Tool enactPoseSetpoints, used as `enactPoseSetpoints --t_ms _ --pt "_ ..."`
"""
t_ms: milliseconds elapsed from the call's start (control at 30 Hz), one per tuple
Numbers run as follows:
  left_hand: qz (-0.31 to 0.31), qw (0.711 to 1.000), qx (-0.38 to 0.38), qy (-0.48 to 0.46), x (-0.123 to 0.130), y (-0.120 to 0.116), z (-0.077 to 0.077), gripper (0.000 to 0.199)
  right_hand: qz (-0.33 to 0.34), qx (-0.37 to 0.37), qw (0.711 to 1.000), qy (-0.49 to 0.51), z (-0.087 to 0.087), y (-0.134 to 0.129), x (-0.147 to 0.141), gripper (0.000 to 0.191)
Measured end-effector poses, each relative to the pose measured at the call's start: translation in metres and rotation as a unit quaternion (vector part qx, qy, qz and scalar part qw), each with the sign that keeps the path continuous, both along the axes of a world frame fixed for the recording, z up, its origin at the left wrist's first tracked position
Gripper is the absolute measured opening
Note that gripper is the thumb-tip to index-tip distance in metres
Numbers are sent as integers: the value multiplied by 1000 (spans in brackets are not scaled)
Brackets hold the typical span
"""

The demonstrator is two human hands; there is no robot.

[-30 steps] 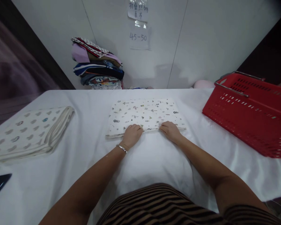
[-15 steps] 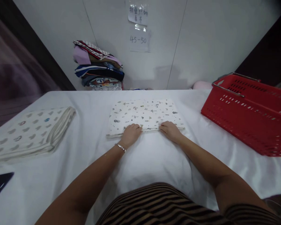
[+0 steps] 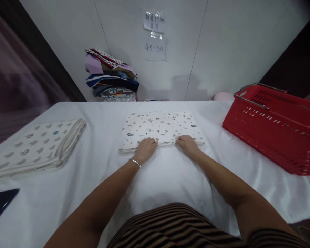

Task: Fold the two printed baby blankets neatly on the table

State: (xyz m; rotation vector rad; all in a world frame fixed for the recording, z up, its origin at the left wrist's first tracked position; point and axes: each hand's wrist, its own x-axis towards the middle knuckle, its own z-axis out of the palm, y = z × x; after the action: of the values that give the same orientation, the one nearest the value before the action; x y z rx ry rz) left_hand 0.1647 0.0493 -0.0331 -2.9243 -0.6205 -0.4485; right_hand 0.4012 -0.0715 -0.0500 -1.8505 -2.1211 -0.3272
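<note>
A white cloth (image 3: 161, 127) with small printed figures lies folded into a flat rectangle in front of me. My left hand (image 3: 146, 148) grips its near edge left of the middle, fingers curled over the fabric. On the same edge, further right, my right hand (image 3: 188, 144) pinches the cloth too. Its folded layers show along the near side between and beside the hands. The fingertips are partly hidden against the fabric. A silver bracelet (image 3: 135, 162) circles my left wrist.
A second folded cloth (image 3: 38, 143) with grey heart-like prints lies at the left of the white-covered table (image 3: 100, 131). A dark flat object (image 3: 2, 203) sits at the near left. At the right stands a red basket (image 3: 268, 134). Stacked fabrics (image 3: 113, 77) rise behind the table.
Both hands keep their place on the cloth's near edge, and the cloth lies as before. The whole view has shifted slightly.
</note>
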Motion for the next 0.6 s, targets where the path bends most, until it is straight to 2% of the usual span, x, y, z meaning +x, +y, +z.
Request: enactPoseSetpoints --t_ms 267,433,533,600 --pt "12 1000 11 -16 0 1 0 25 -17 6 1000 4 6 -3 -4 26" --pt "5 1000 -6 -15 0 1 -8 20 19 20 1000 6 5 -1 -8 28" --pt "41 999 -31 8 -1 -6 -7 23 49 65 996 32 -7 -9 -3 31" --pt "58 997 -49 32 -1 -10 -8 22 73 113 989 66 -27 -12 11 27"
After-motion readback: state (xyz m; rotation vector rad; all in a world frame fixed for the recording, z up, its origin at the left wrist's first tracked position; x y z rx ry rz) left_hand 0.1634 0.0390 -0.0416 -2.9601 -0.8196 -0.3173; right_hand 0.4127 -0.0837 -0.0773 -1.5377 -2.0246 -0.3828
